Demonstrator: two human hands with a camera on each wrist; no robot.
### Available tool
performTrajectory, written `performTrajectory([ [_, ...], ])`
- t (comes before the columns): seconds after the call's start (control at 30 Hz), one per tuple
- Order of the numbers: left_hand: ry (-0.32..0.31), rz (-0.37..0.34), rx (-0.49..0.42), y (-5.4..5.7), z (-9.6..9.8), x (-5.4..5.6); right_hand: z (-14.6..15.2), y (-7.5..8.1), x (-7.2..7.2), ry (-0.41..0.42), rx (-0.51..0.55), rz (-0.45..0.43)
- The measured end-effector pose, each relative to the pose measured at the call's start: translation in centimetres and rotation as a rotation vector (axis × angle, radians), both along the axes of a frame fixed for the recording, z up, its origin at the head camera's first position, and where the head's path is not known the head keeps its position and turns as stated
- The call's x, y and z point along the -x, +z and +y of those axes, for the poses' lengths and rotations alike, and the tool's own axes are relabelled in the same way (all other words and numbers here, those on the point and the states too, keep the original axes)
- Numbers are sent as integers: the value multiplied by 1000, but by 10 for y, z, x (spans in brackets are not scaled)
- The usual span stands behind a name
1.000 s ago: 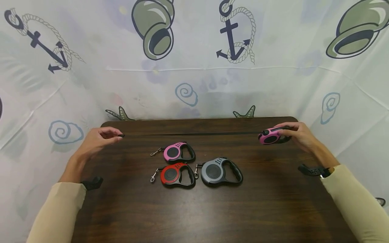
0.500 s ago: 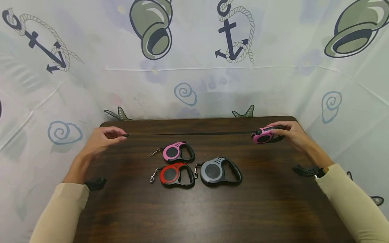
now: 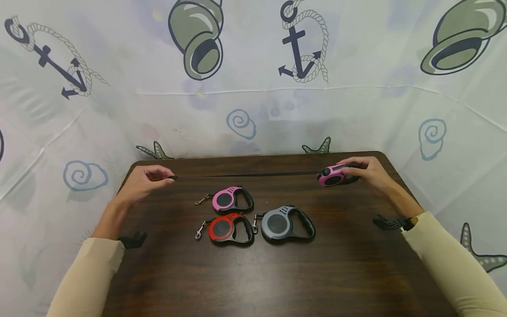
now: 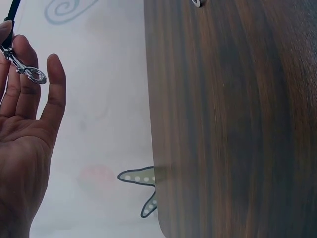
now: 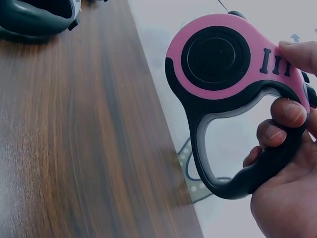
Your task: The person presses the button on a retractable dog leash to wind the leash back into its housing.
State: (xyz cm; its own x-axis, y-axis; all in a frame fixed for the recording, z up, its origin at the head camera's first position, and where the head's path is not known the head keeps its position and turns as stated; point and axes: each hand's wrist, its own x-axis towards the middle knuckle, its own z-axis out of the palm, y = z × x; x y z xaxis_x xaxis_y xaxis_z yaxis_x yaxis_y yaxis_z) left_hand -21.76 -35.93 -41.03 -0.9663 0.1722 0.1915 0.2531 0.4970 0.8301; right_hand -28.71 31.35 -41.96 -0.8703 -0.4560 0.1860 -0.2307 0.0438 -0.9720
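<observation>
My right hand (image 3: 366,172) grips the black handle of a pink retractable dog leash (image 5: 215,57), fingers curled through its loop and thumb on the pink casing. From it a thin black strap (image 3: 253,175) runs taut leftward above the far part of the table. At the strap's other end my left hand (image 3: 144,185) pinches the black end piece between thumb and fingers. In the left wrist view a metal snap hook (image 4: 29,71) hangs from that end, in front of the fingers.
On the dark wooden table (image 3: 253,281) lie a second pink leash (image 3: 224,199), a red leash (image 3: 222,228) and a grey leash (image 3: 277,223), each with a metal clip pointing left. A patterned white cloth (image 3: 253,66) rises behind the table's far edge.
Both hands have moved toward each other, the left to the right and the right to the left. The strap between them has shortened. The three leashes on the table stay put.
</observation>
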Motion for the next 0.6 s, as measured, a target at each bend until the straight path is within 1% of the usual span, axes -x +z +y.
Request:
performTrajectory([
  [0.17, -32, 15, -5, -2, 3, 2, -5, -1, 1, 9, -11, 22],
  [0.37, -31, 24, 7, 0, 10, 1, -12, -2, 0, 32, 7, 19],
  [0.5, -30, 25, -5, -2, 14, 2, -16, -1, -1, 26, -13, 30],
  [0.6, -39, 26, -9, -4, 17, 3, -19, 0, -3, 24, -10, 30],
])
